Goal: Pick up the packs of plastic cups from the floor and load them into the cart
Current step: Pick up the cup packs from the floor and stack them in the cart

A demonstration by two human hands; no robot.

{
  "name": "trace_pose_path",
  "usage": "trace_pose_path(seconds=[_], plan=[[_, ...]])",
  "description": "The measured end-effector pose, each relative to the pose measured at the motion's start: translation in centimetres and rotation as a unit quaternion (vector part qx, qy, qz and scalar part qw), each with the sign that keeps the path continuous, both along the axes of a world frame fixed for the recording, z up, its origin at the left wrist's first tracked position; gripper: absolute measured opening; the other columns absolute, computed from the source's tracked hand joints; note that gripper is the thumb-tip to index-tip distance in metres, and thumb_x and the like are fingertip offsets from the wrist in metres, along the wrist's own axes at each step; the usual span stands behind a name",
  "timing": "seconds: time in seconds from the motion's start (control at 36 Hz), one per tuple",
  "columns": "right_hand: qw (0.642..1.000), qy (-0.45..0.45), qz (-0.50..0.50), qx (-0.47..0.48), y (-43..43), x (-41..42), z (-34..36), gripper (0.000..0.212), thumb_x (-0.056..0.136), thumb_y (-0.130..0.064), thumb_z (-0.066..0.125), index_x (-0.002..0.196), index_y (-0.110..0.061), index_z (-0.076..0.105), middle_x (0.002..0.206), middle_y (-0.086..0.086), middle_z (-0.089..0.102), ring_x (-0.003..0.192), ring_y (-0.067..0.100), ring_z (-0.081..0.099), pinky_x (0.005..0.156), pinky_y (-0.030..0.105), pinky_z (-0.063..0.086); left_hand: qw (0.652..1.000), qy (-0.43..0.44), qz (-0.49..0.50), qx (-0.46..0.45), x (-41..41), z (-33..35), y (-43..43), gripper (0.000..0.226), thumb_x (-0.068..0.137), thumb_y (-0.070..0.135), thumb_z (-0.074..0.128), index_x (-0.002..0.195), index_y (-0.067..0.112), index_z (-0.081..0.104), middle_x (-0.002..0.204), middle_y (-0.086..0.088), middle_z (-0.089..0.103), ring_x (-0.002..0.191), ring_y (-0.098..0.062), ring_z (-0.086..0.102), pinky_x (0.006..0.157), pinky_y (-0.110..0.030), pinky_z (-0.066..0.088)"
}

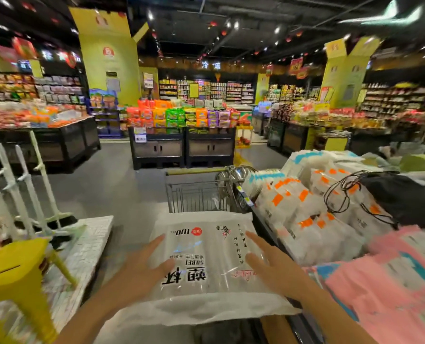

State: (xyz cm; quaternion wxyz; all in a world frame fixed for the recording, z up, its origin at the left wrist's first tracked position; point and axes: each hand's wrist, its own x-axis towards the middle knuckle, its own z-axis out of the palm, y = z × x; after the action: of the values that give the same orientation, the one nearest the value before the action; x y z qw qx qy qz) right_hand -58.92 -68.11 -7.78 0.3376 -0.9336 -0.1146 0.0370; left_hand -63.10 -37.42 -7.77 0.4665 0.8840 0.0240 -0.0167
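Observation:
A large clear pack of plastic cups (207,240), printed with black characters and "100", lies flat across the near end of the wire cart (194,193). My left hand (141,268) rests on the pack's left side with its fingers spread. My right hand (272,264) lies on the right side, also with fingers apart. Neither hand curls around the pack. The cart's far basket wall and handle bar (194,172) show beyond the pack; its inside under the pack is hidden.
To the right, a heap of cup packs with orange labels (305,209), a black drawstring bag (405,199) and pink packs (392,281) press against the cart. On the left stand a yellow stool (15,281) and a white tiled platform (84,244). Stocked displays (181,145) stand ahead across the aisle.

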Motion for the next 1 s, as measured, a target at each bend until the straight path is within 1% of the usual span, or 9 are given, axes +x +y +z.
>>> trace_pose_path(seconds=[0.11,0.25,0.42,0.47,0.61,0.69,0.83,0.92,1.0], plan=[[1.0,-0.005,-0.007,-0.007,-0.6,3.6,-0.9,0.057,0.106,-0.044,0.044,0.159,-0.043,0.024,0.059,-0.004,0.044,0.057,0.003,0.047,0.056,0.011,0.042,1.0,0.003,-0.019,0.006,4.6,-1.2,0.1,0.071,0.081,0.066,0.058,0.143,0.059,0.024,0.156,0.017,0.021,0.147,-0.01,0.015,0.12,-0.037,0.018],[1.0,0.002,0.003,0.015,-1.6,9.5,-1.6,0.056,0.106,-0.044,0.045,0.159,-0.044,0.025,0.047,-0.017,0.053,0.047,-0.008,0.05,0.056,0.009,0.04,0.999,0.0,-0.029,0.014,11.8,-3.4,0.4,0.084,0.055,0.095,0.052,0.131,0.076,0.023,0.155,0.019,0.025,0.148,-0.008,0.013,0.121,-0.046,0.019],[0.998,0.001,0.018,0.053,-2.8,18.0,-2.3,0.057,0.105,-0.044,0.046,0.158,-0.047,0.025,0.085,-0.016,0.077,0.075,0.0,0.068,0.068,0.014,0.049,1.0,0.006,-0.002,0.0,19.2,-3.5,-1.2,0.086,0.052,0.094,0.053,0.132,0.073,0.027,0.154,-0.01,0.038,0.143,-0.029,0.034,0.117,-0.048,0.028],[0.998,0.014,0.019,0.057,-2.9,21.0,-2.4,0.058,0.105,-0.044,0.046,0.158,-0.049,0.023,0.119,0.009,0.074,0.109,0.028,0.069,0.093,0.036,0.053,1.0,0.021,0.013,0.016,21.3,-3.4,-1.7,0.084,0.055,0.091,0.05,0.133,0.073,0.024,0.144,-0.028,0.042,0.135,-0.047,0.036,0.115,-0.05,0.03],[0.998,0.018,0.039,0.047,-3.0,28.5,-4.3,0.058,0.104,-0.042,0.047,0.158,-0.049,0.026,0.052,-0.01,0.051,0.054,0.001,0.055,0.058,0.012,0.044,0.999,0.034,0.033,0.026,26.8,-4.3,-1.8,0.07,0.07,0.082,0.053,0.131,0.077,0.019,0.154,-0.011,0.031,0.144,-0.032,0.029,0.116,-0.046,0.027],[0.998,0.032,0.037,0.05,-2.5,32.6,-5.1,0.058,0.104,-0.043,0.046,0.157,-0.05,0.025,0.063,-0.006,0.055,0.062,0.004,0.054,0.064,0.013,0.046,0.997,0.046,0.049,0.038,30.0,-4.6,-1.5,0.073,0.066,0.087,0.051,0.129,0.079,0.017,0.149,-0.007,0.033,0.129,-0.032,0.049,0.111,-0.041,0.036],[0.998,0.04,0.039,0.031,-0.7,38.8,-6.3,0.058,0.105,-0.041,0.047,0.158,-0.048,0.024,0.063,0.0,0.054,0.067,0.014,0.058,0.062,0.012,0.047,0.998,0.043,0.049,0.014,36.0,-6.1,-0.5,0.07,0.087,0.061,0.056,0.147,0.056,0.019,0.16,0.005,0.023,0.149,-0.015,0.008,0.117,-0.04,0.018],[0.997,0.061,0.033,0.025,0.6,42.0,-7.2,0.059,0.105,-0.043,0.048,0.158,-0.049,0.024,0.105,0.019,0.074,0.105,0.035,0.069,0.088,0.035,0.055,0.999,0.033,0.031,0.018,40.4,-8.9,2.1,0.079,0.07,0.084,0.053,0.139,0.068,0.019,0.154,0.008,0.034,0.147,-0.017,0.02,0.118,-0.044,0.025],[0.997,0.073,0.025,0.03,1.8,45.3,-8.5,0.059,0.105,-0.042,0.049,0.158,-0.048,0.024,0.091,0.014,0.072,0.096,0.032,0.07,0.08,0.033,0.053,0.999,0.042,0.032,0.006,44.2,-10.7,3.4,0.076,0.072,0.08,0.058,0.138,0.069,0.022,0.148,0.003,0.04,0.14,-0.017,0.035,0.115,-0.044,0.032]])
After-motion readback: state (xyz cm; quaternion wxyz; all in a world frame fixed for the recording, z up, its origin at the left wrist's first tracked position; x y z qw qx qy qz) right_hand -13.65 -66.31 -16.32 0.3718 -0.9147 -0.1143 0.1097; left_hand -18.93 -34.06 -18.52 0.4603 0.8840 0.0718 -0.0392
